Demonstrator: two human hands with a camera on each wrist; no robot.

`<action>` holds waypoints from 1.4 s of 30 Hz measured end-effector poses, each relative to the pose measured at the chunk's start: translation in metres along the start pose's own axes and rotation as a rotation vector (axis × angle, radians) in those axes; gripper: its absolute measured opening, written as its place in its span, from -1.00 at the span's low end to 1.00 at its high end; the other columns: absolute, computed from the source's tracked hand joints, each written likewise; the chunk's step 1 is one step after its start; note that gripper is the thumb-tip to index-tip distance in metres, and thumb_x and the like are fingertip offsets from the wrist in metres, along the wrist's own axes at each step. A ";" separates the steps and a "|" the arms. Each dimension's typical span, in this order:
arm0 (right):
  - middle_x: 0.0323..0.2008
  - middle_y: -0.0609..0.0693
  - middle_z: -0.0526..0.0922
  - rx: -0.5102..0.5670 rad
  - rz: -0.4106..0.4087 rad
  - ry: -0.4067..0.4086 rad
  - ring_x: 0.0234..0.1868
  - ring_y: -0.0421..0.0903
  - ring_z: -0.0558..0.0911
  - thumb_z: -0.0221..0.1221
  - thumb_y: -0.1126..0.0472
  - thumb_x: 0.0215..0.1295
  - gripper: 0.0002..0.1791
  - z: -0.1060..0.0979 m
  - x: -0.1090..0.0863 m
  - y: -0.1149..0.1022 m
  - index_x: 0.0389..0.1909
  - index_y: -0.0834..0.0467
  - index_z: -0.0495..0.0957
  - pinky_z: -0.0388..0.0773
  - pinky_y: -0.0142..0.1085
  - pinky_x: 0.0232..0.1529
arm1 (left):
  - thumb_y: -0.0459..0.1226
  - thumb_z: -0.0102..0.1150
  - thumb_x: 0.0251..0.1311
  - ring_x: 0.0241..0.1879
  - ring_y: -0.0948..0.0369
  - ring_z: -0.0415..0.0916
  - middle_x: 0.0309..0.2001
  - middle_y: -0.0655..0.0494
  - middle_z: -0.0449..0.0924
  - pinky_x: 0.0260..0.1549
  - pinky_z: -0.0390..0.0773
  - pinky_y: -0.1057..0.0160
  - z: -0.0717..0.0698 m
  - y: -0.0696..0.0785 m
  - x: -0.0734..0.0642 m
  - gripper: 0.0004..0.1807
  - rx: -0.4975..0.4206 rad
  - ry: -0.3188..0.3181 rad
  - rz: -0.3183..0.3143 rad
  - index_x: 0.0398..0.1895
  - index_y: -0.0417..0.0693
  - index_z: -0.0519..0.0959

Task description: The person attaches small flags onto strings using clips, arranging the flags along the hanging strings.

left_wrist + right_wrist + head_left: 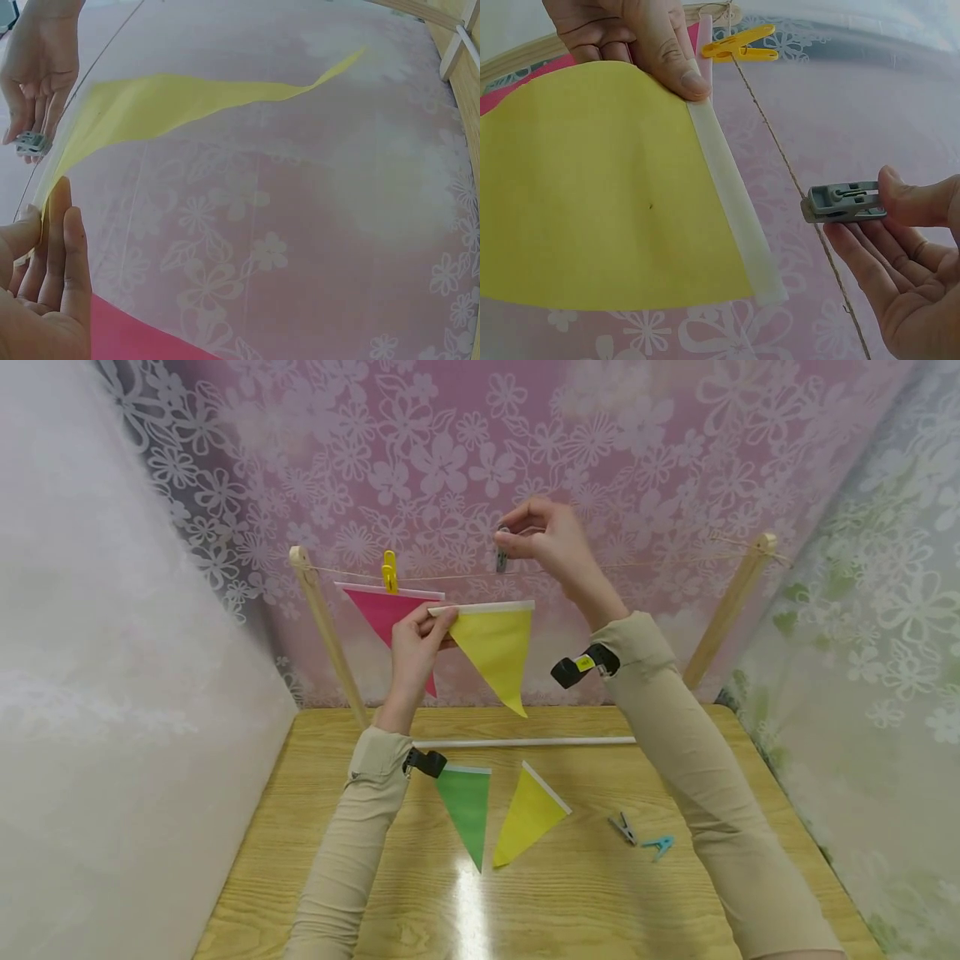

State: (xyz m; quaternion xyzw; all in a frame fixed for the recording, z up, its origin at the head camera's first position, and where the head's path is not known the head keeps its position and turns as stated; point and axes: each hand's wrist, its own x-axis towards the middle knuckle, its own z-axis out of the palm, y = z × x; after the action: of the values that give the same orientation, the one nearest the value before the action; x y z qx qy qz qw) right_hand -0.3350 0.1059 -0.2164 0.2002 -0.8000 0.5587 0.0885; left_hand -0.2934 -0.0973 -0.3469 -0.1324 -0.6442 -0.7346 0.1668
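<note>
My left hand (420, 643) pinches the white-edged top corner of a yellow triangular pennant (498, 643), whose tip hangs down. In my right hand (551, 539) a grey clothespin (847, 201) is held between thumb and fingers, its nose right at the twine (769, 127) in the right wrist view. The pennant's white top edge is apart from the twine there. Behind the left hand, a pink pennant (382, 608) hangs from the twine by a yellow clothespin (389, 572); the left hand and yellow pennant cover part of it.
Two wooden posts (326, 635) hold the twine, with a white rod (525, 742) low between them. On the wooden table (570, 910) lie a green pennant (467, 810), another yellow pennant (528, 818), a grey clothespin (622, 829) and a blue clothespin (659, 846). Floral walls stand around.
</note>
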 end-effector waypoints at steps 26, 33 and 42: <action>-0.24 0.00 0.65 -0.017 0.076 -0.102 -0.21 -0.06 0.66 0.32 0.21 0.34 -0.79 0.010 -0.013 0.010 -0.12 0.25 0.64 0.68 -0.18 0.02 | -0.26 0.26 0.37 -0.44 0.30 0.70 -0.31 0.10 0.77 -0.32 0.72 0.33 0.003 0.001 -0.001 -0.70 -0.010 0.023 -0.023 -0.04 -0.38 0.65; -0.22 0.02 0.64 -0.027 0.086 -0.112 -0.21 -0.06 0.66 0.32 0.22 0.34 -0.76 0.010 -0.017 0.011 -0.08 0.28 0.64 0.68 -0.14 0.04 | -0.24 0.27 0.36 -0.43 0.29 0.70 -0.33 0.11 0.77 -0.32 0.72 0.31 0.005 0.002 0.002 -0.68 0.021 0.019 -0.002 -0.05 -0.37 0.66; -0.18 0.03 0.63 -0.055 0.097 -0.120 -0.16 -0.04 0.68 0.31 0.19 0.35 -0.72 0.010 -0.019 0.010 -0.04 0.27 0.62 0.67 -0.15 0.07 | -0.26 0.27 0.36 -0.45 0.29 0.70 -0.37 0.15 0.76 -0.33 0.73 0.28 0.009 0.006 0.003 -0.72 0.010 0.027 0.008 -0.07 -0.35 0.67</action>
State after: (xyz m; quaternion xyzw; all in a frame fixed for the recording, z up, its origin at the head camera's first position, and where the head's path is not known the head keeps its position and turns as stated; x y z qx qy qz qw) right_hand -0.3211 0.1040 -0.2349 0.1917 -0.8276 0.5272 0.0186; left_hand -0.2943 -0.0896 -0.3391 -0.1241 -0.6449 -0.7325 0.1792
